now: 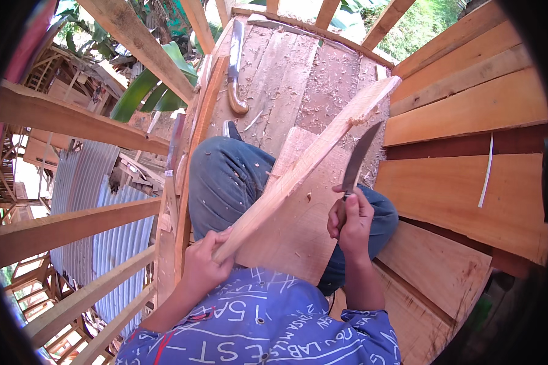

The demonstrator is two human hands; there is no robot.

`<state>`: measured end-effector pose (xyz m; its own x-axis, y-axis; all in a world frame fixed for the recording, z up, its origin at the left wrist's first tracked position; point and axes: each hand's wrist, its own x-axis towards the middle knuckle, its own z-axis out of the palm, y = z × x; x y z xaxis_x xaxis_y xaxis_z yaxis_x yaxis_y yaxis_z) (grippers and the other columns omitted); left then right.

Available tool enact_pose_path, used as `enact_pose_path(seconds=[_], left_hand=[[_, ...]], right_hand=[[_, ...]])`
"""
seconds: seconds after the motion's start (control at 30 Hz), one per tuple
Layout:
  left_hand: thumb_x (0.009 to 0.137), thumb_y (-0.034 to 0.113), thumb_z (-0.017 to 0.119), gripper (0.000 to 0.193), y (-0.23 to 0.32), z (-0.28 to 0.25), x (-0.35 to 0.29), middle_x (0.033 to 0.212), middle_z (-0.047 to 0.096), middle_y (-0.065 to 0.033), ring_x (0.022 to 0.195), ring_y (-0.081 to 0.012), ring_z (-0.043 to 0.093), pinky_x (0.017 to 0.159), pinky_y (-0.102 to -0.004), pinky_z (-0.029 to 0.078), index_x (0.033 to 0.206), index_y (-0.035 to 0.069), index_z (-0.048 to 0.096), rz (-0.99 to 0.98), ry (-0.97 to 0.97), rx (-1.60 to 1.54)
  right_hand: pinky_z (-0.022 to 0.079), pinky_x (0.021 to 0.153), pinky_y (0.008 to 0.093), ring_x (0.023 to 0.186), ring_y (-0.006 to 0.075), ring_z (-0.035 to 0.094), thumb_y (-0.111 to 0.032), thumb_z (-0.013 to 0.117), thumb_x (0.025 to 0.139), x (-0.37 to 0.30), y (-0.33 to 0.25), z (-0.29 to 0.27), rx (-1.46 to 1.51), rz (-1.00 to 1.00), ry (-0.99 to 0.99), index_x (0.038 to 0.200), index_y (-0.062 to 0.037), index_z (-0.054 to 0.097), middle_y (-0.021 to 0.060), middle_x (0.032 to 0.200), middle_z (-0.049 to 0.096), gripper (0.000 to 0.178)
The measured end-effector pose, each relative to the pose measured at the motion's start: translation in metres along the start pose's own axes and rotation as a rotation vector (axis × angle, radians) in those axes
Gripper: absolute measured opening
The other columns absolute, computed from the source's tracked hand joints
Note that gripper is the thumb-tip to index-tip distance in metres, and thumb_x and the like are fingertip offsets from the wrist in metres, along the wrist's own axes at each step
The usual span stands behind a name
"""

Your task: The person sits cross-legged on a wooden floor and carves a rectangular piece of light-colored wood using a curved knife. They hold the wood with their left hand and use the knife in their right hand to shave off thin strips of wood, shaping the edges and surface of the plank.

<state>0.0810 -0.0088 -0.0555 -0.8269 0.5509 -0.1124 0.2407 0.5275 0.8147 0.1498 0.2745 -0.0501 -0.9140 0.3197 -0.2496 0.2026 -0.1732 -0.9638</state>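
Note:
My left hand (208, 261) is closed round the near end of a long pale wooden board (298, 170), which slants away to the upper right across my lap. Toward its far end the board's edge has a rough, freshly cut patch with a curl of shaving on it. In my right hand (351, 220) is the handle of a knife (360, 157) with a broad dark blade. The blade points up and away, beside the board and apart from it. A second, wider piece of wood (292, 225) lies beneath the board between my legs.
A long blade with a curved wooden handle (238, 100) lies on the plank floor (280, 79) by the left rail. Shavings litter the boards. Wooden slats rise on the left, with corrugated metal sheets (112, 201) below. A plank wall (463, 182) stands at the right.

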Motion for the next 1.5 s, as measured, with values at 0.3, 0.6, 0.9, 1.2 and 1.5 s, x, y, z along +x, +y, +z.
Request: enact_pose_path(seconds=[0.3, 0.6, 0.9, 1.2, 1.5], left_hand=[[0.07, 0.006, 0.07, 0.028, -0.007, 0.005, -0.002, 0.107, 0.07, -0.0147, 0.085, -0.0345, 0.068, 0.074, -0.0384, 0.055, 0.094, 0.003, 0.055, 0.012, 0.044, 0.026], [0.07, 0.005, 0.07, 0.028, -0.008, 0.003, -0.001, 0.107, 0.07, -0.0153, 0.088, -0.0352, 0.068, 0.075, -0.0386, 0.055, 0.094, 0.002, 0.057, 0.0, 0.044, -0.008], [0.07, 0.005, 0.07, 0.029, -0.006, 0.003, -0.002, 0.107, 0.07, -0.0153, 0.089, -0.0353, 0.068, 0.076, -0.0382, 0.056, 0.095, 0.002, 0.057, -0.001, 0.029, 0.006], [0.075, -0.002, 0.066, 0.022, 0.01, -0.004, 0.001, 0.105, 0.069, -0.0214, 0.106, -0.03, 0.066, 0.087, -0.034, 0.052, 0.095, -0.002, 0.056, -0.151, -0.027, -0.068], [0.076, -0.001, 0.066, 0.022, 0.007, 0.0, 0.001, 0.106, 0.069, -0.021, 0.106, -0.0279, 0.067, 0.086, -0.0324, 0.052, 0.096, -0.002, 0.056, -0.105, -0.02, -0.039]], right_hand=[[0.033, 0.041, 0.0207, 0.041, 0.0059, 0.039, -0.03, 0.045, 0.103, 0.005, -0.001, -0.001, -0.028, -0.052, 0.089, 0.115, 0.0021, 0.057, -0.0003, 0.054, 0.045, 0.036], [0.032, 0.043, 0.0217, 0.047, 0.0049, 0.042, -0.025, 0.048, 0.101, -0.003, 0.003, 0.008, -0.01, 0.155, -0.235, 0.109, 0.0018, 0.06, -0.0029, 0.058, 0.044, 0.031], [0.031, 0.039, 0.0223, 0.044, 0.0058, 0.039, -0.034, 0.042, 0.103, 0.003, 0.017, 0.003, 0.217, 0.23, -0.363, 0.108, -0.0001, 0.059, -0.0021, 0.055, 0.04, 0.038], [0.029, 0.036, 0.0215, 0.039, 0.0057, 0.035, -0.043, 0.038, 0.103, -0.004, 0.031, 0.008, 0.515, 0.377, -0.51, 0.108, -0.0043, 0.055, -0.0008, 0.054, 0.042, 0.043], [0.031, 0.037, 0.0223, 0.038, 0.0063, 0.037, -0.029, 0.038, 0.104, -0.003, 0.006, 0.022, -0.085, 0.023, -0.203, 0.107, -0.001, 0.055, 0.0003, 0.053, 0.043, 0.033]])
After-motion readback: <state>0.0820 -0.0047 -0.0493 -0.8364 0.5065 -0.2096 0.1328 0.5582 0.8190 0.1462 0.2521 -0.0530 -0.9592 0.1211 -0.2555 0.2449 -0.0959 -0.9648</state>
